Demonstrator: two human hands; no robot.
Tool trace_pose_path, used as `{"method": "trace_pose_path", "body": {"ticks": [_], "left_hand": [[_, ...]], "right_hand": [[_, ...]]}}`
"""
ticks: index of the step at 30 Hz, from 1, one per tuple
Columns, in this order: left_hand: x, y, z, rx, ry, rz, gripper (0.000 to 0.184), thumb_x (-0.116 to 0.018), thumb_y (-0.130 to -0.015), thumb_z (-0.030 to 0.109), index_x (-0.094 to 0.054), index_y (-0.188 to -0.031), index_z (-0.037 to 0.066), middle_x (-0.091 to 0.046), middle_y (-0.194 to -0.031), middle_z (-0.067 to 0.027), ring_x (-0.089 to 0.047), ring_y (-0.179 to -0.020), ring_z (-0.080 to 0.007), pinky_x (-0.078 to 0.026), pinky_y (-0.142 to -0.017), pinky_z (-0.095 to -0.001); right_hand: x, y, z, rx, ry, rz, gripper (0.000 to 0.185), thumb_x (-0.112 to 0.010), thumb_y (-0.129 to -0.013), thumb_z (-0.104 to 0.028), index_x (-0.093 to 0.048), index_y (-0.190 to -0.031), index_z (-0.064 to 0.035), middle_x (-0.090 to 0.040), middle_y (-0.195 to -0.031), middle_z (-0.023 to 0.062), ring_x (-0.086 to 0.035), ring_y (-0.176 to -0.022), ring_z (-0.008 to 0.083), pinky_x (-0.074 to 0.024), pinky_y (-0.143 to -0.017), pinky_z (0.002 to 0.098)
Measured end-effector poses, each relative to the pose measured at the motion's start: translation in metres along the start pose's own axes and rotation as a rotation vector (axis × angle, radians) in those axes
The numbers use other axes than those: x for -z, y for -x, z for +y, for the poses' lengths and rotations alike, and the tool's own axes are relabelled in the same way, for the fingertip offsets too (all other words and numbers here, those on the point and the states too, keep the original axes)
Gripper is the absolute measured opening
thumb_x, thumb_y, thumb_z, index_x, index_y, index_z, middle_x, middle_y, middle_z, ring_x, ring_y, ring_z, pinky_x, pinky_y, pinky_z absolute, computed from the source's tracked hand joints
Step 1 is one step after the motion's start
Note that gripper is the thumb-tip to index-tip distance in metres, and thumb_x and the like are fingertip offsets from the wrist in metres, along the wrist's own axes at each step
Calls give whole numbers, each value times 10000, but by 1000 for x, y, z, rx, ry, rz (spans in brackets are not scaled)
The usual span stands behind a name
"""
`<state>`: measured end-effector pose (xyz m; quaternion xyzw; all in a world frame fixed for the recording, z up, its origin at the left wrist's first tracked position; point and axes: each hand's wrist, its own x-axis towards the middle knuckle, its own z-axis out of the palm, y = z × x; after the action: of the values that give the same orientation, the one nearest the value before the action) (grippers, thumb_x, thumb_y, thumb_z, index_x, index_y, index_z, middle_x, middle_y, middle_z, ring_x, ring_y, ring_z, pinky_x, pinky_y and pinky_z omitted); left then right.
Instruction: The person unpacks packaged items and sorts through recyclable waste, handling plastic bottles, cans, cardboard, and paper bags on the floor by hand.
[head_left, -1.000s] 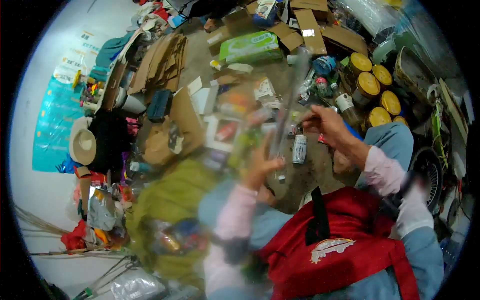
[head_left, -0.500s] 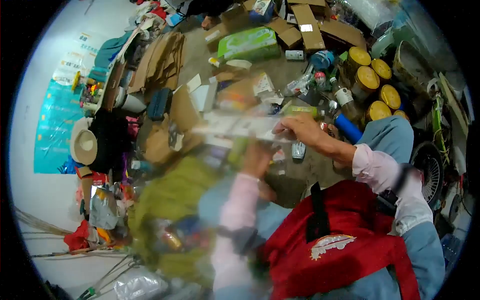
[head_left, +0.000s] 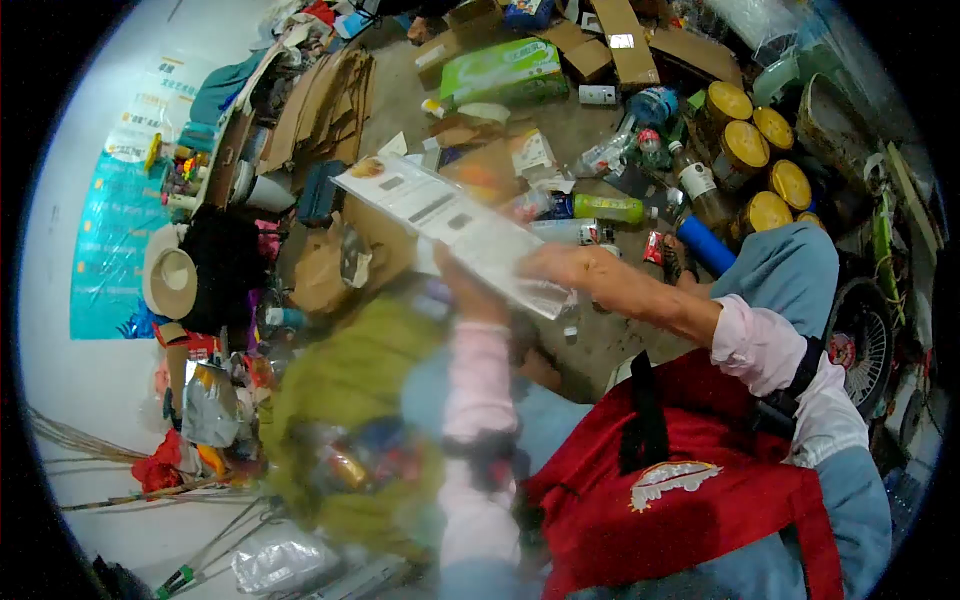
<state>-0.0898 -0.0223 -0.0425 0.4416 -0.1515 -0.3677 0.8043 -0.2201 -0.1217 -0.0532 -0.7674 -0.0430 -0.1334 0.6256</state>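
A long, flat white printed packet with a shiny clear end is held up in front of me, slanting down to the right. My right hand, partly blurred, is closed on it close to its lower right end. Under its near edge is my left hand, smeared by motion, with the fingers gripping the packet from below. Below my left hand an olive-green sack gapes, with blurred colourful items inside.
Plastic bottles and cardboard pieces litter the floor ahead. Yellow-lidded tubs and a blue cylinder stand or lie to the right. A green package lies farther back. Flattened cardboard leans at left; a spoked wheel is at right.
The packet has tilted from nearly level to a steep slant, its left end raised and its printed face turned toward me. Both hands have shifted left, and the right hand is slightly lower.
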Motion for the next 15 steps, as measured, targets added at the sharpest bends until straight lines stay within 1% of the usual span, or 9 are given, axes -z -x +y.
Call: {"method": "trace_pose_path", "body": {"ticks": [1, 3, 4, 5, 7, 10, 13, 15], "left_hand": [[-6, 1, 5, -5, -6, 30, 852, -320, -728, 702, -338, -1252, 30, -480, -1130, -194, -493, -1017, -327, -393, -901, -453], [-6, 5, 6, 7, 142, 82, 840, -338, -726, 693, -343, -1252, 38, -473, -1137, -200, -483, -1025, -336, -382, -912, -469], [2, 3, 5, 58, 529, -113, 838, -335, -726, 694, -342, -1255, 44, -473, -1138, -196, -479, -1028, -340, -376, -917, -475], [10, 1, 4, 183, 890, -287, 836, -333, -726, 695, -340, -1257, 49, -473, -1139, -191, -475, -1031, -344, -369, -923, -480], [15, 1, 0, 205, 870, -272, 835, -330, -727, 695, -334, -1259, 51, -478, -1132, -190, -482, -1022, -344, -383, -906, -473], [15, 0, -1, 190, 818, -290, 819, -326, -735, 683, -336, -1253, 49, -482, -1122, -197, -493, -1005, -346, -405, -875, -464], [15, -1, -2, 180, 823, -350, 801, -320, -746, 669, -336, -1250, 47, -484, -1117, -206, -503, -990, -350, -419, -853, -456], [15, -2, -3, 160, 815, -345, 791, -315, -755, 660, -330, -1255, 47, -483, -1119, -210, -505, -994, -353, -418, -859, -452]], "right_hand": [[0, 2, -3, 11, 36, 14, 382, -505, -826, -243, -531, -1145, -36, -485, -1205, 142, -473, -1091, 235, -355, -941, 331], [3, 11, -11, 34, 107, 40, 444, -553, -795, -221, -485, -1207, -71, -408, -1291, 134, -408, -1169, 245, -316, -978, 340], [2, 13, -3, 40, 193, 64, 461, -604, -758, -190, -497, -1193, -77, -432, -1267, 127, -413, -1164, 270, -328, -968, 351], [1, 16, 5, 28, 225, 76, 471, -619, -748, -189, -499, -1191, -82, -435, -1261, 130, -410, -1165, 278, -330, -966, 356], [-1, 20, 11, 2, 289, 102, 492, -649, -727, -187, -502, -1187, -92, -442, -1249, 136, -403, -1167, 292, -333, -961, 366], [-1, 22, 4, 54, 333, 72, 543, -706, -674, -174, -512, -1176, -103, -442, -1246, 142, -422, -1144, 304, -352, -944, 373], [-2, 19, 1, 87, 435, 80, 565, -741, -631, -171, -534, -1151, -97, -470, -1224, 135, -461, -1109, 295, -386, -913, 366], [3, 16, 0, 80, 407, 45, 543, -742, -630, -167, -548, -1130, -83, -503, -1187, 137, -493, -1074, 296, -405, -893, 361]]}}
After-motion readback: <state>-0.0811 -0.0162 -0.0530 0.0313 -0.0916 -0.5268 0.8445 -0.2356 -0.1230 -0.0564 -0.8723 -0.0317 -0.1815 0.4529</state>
